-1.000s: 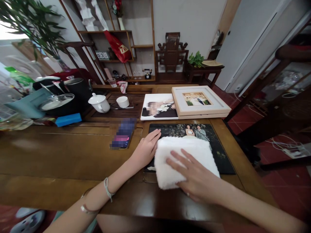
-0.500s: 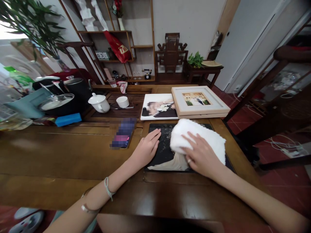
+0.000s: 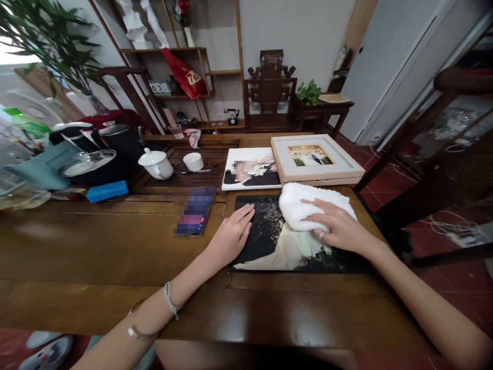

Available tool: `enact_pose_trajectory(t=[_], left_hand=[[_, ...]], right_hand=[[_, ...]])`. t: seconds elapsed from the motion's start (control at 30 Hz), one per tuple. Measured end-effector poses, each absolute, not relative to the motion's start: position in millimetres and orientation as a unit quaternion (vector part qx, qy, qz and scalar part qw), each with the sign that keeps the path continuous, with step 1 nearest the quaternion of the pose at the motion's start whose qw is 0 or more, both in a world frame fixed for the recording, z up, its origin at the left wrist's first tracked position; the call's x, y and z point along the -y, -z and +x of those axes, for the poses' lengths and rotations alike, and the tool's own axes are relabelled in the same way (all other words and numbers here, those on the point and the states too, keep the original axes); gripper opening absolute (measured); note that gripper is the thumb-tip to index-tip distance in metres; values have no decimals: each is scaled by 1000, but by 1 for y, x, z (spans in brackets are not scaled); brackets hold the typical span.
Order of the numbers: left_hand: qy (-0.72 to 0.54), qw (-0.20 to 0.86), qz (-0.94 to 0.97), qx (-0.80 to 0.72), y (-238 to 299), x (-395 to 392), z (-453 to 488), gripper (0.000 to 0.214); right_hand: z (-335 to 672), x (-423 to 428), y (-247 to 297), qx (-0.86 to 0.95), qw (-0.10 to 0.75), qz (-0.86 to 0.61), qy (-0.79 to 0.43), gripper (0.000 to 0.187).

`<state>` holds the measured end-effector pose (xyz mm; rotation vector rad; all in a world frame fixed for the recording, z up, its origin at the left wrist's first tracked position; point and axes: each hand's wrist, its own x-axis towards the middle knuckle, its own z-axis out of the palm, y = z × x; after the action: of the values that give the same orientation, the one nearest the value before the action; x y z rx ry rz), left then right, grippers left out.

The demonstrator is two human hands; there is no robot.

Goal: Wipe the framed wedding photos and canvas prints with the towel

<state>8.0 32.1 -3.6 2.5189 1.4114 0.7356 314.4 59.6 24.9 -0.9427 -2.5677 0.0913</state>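
A dark photo panel showing a pale flowing dress lies flat on the wooden table. On its left edge rests my left hand, fingers stretched out flat. My right hand grips a folded white towel and presses it onto the panel's upper right part. The towel and hand cover that part of the picture. Behind the panel lie a white-edged photo print and a framed photo in a pale wood frame. A phone lies left of my left hand.
Toward the back left stand a white lidded teapot, a small white cup and a black pot with a glass lid. A blue box sits near them. The wooden table ends just right of the panel.
My right hand has slid the towel to the right and slightly away from me, uncovering more of the dress and speckled area. My left hand has stayed in place.
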Motion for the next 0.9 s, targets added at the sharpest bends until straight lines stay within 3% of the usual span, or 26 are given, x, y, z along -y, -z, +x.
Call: enact_pose_trajectory(t=[0.17, 0.4, 0.73, 0.9], left_hand=[[-243, 78, 843, -474, 4, -32, 8, 39], [-234, 95, 850, -462, 4, -33, 5, 39], [-244, 73, 847, -466, 4, -33, 7, 39], [-240, 72, 845, -472, 4, -32, 7, 39]], right_hand=[[303, -47, -22, 918, 195, -346, 19, 39], [262, -14, -32, 974, 128, -159, -96, 37], [330, -74, -18, 908, 209, -364, -4, 37], [311, -54, -22, 923, 198, -330, 6, 39]])
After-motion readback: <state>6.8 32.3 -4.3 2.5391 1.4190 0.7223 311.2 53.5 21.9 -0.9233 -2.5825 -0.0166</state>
